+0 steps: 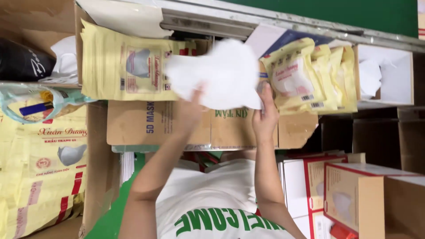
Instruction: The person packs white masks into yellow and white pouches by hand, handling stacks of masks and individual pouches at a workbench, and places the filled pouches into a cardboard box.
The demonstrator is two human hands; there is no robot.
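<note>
My left hand [190, 108] and my right hand [265, 113] are both raised over a cardboard box [155, 126] and together hold a bunch of white face masks [221, 73]. The left hand grips the masks from below at their lower left. At their right edge lie the right hand's fingers, close against a yellow mask packet [292, 77] that tops a fanned row of such packets. Whether the right hand also touches that packet is unclear. The masks are blurred.
A flat stack of yellow packets [124, 66] lies at upper left, with more yellow packaging [40, 172] and a plastic bag [31, 104] at far left. A white open box [392, 75] stands at right. Red-edged cartons [354, 194] fill the lower right.
</note>
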